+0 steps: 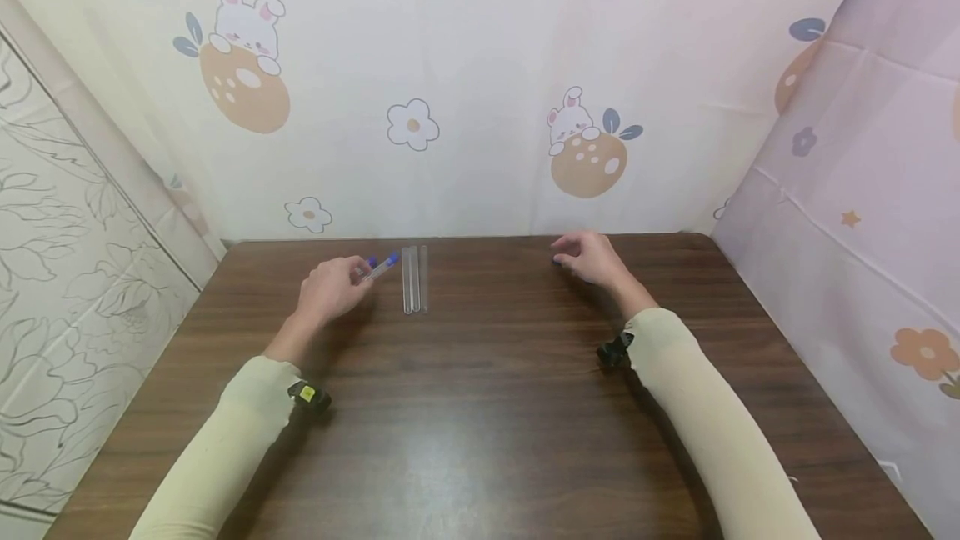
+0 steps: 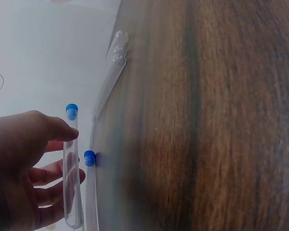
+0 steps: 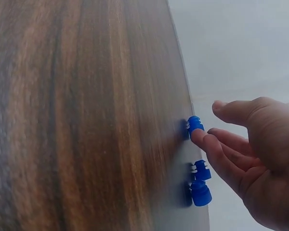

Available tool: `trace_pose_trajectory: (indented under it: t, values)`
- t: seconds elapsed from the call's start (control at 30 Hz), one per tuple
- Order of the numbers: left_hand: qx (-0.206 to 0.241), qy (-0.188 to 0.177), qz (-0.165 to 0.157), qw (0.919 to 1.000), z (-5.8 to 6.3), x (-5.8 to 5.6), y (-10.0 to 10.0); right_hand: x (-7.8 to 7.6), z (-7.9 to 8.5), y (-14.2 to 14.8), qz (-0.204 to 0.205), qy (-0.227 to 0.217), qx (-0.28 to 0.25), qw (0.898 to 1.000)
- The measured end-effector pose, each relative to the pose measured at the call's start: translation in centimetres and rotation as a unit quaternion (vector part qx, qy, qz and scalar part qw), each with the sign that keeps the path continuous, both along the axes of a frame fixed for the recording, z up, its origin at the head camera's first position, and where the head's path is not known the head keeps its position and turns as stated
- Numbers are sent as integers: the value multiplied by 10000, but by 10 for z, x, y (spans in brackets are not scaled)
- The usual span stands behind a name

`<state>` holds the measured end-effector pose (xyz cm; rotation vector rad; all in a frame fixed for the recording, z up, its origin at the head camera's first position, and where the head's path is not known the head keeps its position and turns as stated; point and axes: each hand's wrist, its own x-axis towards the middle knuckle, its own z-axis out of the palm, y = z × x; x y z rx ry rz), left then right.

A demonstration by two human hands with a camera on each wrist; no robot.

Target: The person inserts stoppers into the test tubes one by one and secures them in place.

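Note:
My left hand (image 1: 332, 288) pinches a clear test tube (image 2: 70, 168) with a blue stopper in its top end, thumb on one side and fingers on the other. Just beyond it, a second blue-stoppered test tube (image 2: 90, 192) lies on the table. To the right of that hand, three test tubes (image 1: 415, 280) without stoppers lie side by side. My right hand (image 1: 594, 260) is over the far right part of the table, thumb apart from the fingers. One fingertip overlaps a blue stopper (image 3: 195, 123) in the right wrist view; two more blue stoppers (image 3: 201, 192) sit beside it.
The brown wooden table (image 1: 465, 423) ends at the back against a curtain (image 1: 480, 182) printed with rabbits and flowers. More printed cloth (image 1: 885, 215) hangs along the right side, and a panel with line-drawn flowers (image 1: 67, 257) stands at the left.

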<state>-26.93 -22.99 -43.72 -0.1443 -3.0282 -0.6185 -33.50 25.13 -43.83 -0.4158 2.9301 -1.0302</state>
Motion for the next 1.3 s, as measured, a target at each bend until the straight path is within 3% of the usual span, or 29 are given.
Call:
trace_pose_trajectory:
  t: [1.0,1.3]
  values:
    - [-288,-564,272,9976,-2,4,1,-2,-7,1,-324,-246,86,9991]
    - [-404,-590,444,9964,-4,2,-1,-3,-10,3,-296,-61,118,9995]
